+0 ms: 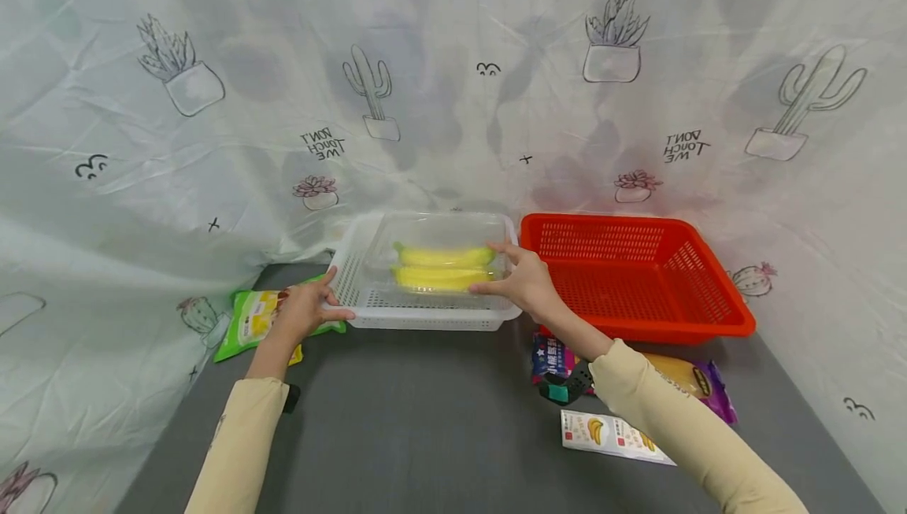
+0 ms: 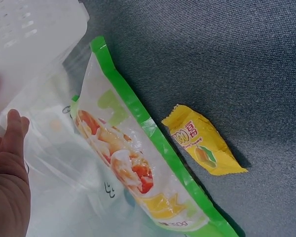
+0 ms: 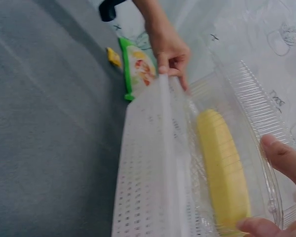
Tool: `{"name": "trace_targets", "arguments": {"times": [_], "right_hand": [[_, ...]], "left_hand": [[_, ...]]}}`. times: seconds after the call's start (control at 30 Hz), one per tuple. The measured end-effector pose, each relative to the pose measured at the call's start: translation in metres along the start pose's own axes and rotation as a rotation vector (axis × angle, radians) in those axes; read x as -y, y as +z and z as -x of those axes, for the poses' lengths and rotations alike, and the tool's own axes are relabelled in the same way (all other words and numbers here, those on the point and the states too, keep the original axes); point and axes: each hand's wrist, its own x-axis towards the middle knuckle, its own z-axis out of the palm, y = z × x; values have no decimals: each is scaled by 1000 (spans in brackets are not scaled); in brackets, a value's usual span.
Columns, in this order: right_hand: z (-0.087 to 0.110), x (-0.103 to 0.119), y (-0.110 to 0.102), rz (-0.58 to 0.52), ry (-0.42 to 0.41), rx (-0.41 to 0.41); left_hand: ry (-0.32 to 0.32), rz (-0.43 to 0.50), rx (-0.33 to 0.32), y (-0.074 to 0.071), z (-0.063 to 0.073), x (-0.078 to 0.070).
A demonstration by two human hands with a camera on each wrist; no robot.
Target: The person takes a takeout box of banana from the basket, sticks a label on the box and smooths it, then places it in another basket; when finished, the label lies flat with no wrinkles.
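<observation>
A white perforated basket (image 1: 425, 320) stands at the back of the grey table. Its left end is gripped by my left hand (image 1: 306, 308), thumb and fingers around the rim. Inside lies a clear plastic box (image 1: 446, 226) holding yellow bananas (image 1: 442, 278) with green tips. My right hand (image 1: 523, 281) holds the box's right end between thumb and fingers, as the right wrist view shows too. Beside the left hand lies a green-and-white food bag (image 2: 123, 153), and a small yellow packet (image 2: 204, 140) is close to it.
To the right stands a red perforated basket (image 1: 641, 293). In front of it, partly under the right arm, are a purple-blue packet (image 1: 549, 356), a purple-ended bread bag (image 1: 716, 392) and a white carton with banana pictures (image 1: 615, 435). A printed curtain (image 1: 439, 144) hangs behind the table.
</observation>
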Motion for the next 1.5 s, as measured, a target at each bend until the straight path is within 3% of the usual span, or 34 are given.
{"name": "trace_targets", "arguments": {"times": [0.3,0.57,1.0,1.33,1.5], "right_hand": [[16,-2,-3,11,-22,-10],[35,2,-2,-57,-33,14],[67,3,-1,13,-47,-36],[103,2,1,-58,-73,33],[122,-3,8,-111,-34,80]], "left_hand": [[24,10,5,-1,-4,1],[23,27,-1,-1,-1,1],[-4,19,-4,0,-1,-1],[-6,11,-13,1,-2,-1],[11,7,-19,0,-1,0]]}}
